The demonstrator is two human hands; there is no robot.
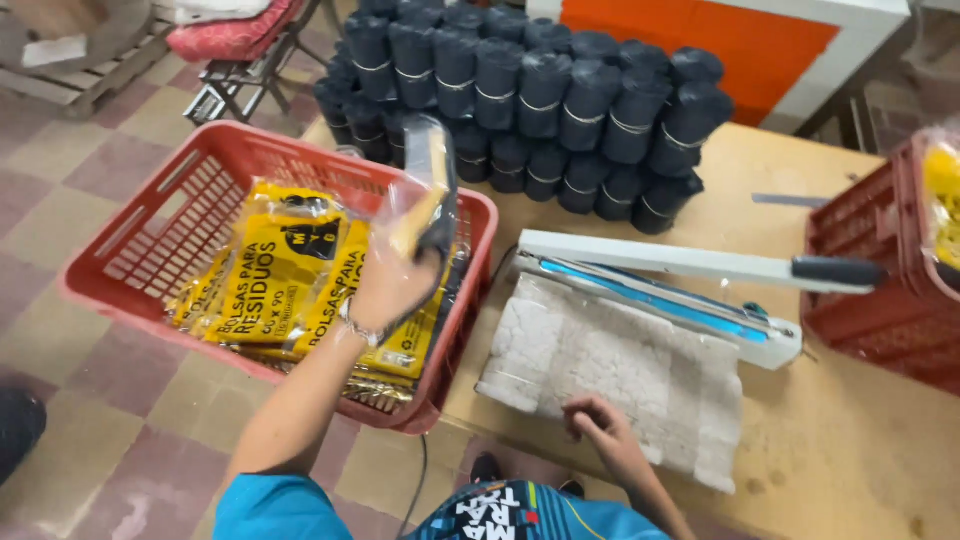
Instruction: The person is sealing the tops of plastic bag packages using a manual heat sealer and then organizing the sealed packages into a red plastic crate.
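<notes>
My left hand [392, 285], centre-left of the frame, is clamped on a clear packet [430, 190] with a black roll inside, held tilted over the right end of the red basket [130, 215]. My right hand [603, 428], low centre, rests loosely curled and empty on the white foam pad [620, 365], touching its near edge. The two hands are well apart. Risk as I judge it: the packet is pinched only at its lower end, so it could slip or flip out over the basket's right rim onto the floor. The basket itself overhangs the table [860, 460] corner and looks as though a push could tip it. It holds yellow packets [280, 275] lying flat and overlapping, piled toward the near wall. A second red basket [860, 250] at the right edge holds something yellow, mostly cut off by the frame. The sealer [660, 290] stands with its arm raised just behind the foam pad, near enough that I could knock it. Black rolls [540, 90] are stacked at top centre on the table.
</notes>
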